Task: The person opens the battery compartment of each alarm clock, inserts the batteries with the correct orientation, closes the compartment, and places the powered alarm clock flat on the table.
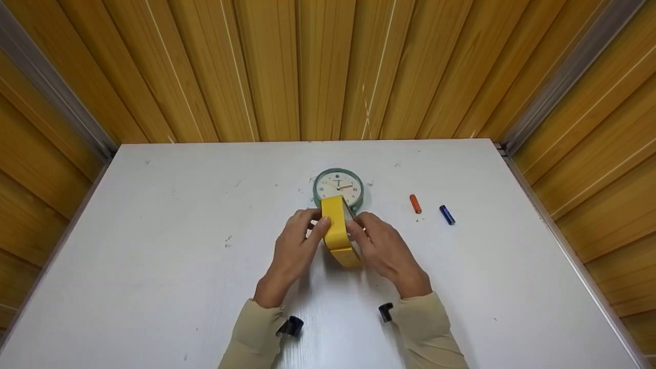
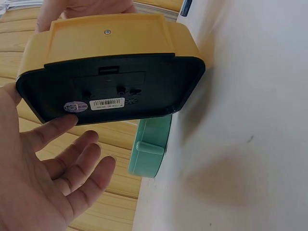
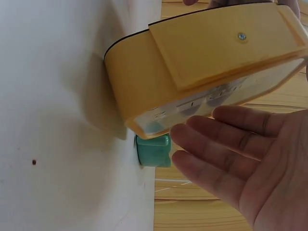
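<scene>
Between my two hands is a yellow desk clock (image 1: 335, 228), tilted and lifted off the white table. My left hand (image 1: 297, 243) pinches it from the left, its thumb on the yellow casing and a fingertip at the black back (image 2: 154, 86). A barcode label (image 2: 107, 104), an oval sticker and a rectangular cover outline show on that back. From the right, my right hand (image 1: 384, 246) holds the clock by its face side, fingertips near the numbered face (image 3: 202, 103). Just behind stands a round green clock (image 1: 326, 190), partly hidden by the yellow one.
To the right on the white table (image 1: 154, 246) lie an orange battery (image 1: 415, 204) and a blue battery (image 1: 447, 214), apart from each other. A yellow wood-patterned wall (image 1: 323, 72) rises behind the table's far edge, with more panels at both sides.
</scene>
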{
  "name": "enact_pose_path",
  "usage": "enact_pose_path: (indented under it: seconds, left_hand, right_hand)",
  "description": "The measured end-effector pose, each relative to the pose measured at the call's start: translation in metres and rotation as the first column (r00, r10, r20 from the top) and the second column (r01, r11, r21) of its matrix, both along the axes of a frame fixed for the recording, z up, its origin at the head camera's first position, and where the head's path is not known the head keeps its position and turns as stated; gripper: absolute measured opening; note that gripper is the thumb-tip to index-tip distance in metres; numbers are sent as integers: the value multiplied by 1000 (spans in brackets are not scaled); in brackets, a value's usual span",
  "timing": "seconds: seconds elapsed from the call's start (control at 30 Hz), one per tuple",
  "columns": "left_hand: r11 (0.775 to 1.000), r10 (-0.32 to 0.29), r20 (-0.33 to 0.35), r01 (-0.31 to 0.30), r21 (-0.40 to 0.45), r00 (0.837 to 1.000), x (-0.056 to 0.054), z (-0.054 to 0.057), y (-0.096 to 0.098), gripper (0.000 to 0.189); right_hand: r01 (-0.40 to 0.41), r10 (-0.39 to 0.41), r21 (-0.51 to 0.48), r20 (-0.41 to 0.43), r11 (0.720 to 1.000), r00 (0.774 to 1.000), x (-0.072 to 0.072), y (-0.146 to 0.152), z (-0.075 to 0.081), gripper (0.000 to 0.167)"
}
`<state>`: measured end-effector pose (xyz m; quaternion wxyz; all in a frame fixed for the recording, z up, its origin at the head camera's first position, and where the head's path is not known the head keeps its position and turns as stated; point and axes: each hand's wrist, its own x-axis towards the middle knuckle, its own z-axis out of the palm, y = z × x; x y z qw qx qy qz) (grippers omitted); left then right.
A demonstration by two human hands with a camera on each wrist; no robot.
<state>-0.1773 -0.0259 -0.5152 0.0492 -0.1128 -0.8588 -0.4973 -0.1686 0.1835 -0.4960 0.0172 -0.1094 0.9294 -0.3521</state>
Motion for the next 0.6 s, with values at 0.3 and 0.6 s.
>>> enact_pose_path:
  seconds: [0.3,0.6]
  left_hand:
    - [1000,-5,-14,5,-16,1000,2,-1,4,58]
    - [999,-31,-58,29,-20,998,4,3,6,52]
  right_hand:
    - [13,-11,41,-52,999,999,5,-3,8,67]
    - [46,-35,73,-143,996,989,9,-4,18,52]
